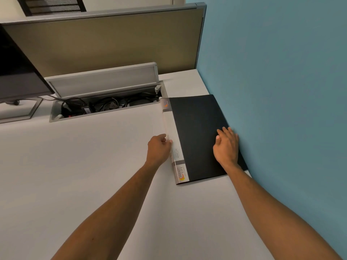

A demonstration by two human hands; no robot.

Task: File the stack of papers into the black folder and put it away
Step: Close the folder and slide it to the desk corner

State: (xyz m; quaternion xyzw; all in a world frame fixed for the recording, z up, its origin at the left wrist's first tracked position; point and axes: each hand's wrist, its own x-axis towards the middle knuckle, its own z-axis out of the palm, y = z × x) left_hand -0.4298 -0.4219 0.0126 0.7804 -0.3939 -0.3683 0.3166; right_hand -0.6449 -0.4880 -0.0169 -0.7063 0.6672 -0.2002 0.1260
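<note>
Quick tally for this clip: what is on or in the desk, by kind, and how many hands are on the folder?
Folder: 1, black, closed, flat on the desk against the blue wall
Monitor: 1
Cable tray: 1, lid up
Loose papers: 0 visible
Hands on folder: 2, left hand at the spine, right hand flat on the cover
Total things: 3

Folders: one, black
Hands: two, left hand and right hand
Benches: one
Screens: one
Cable boxes: one, open
</note>
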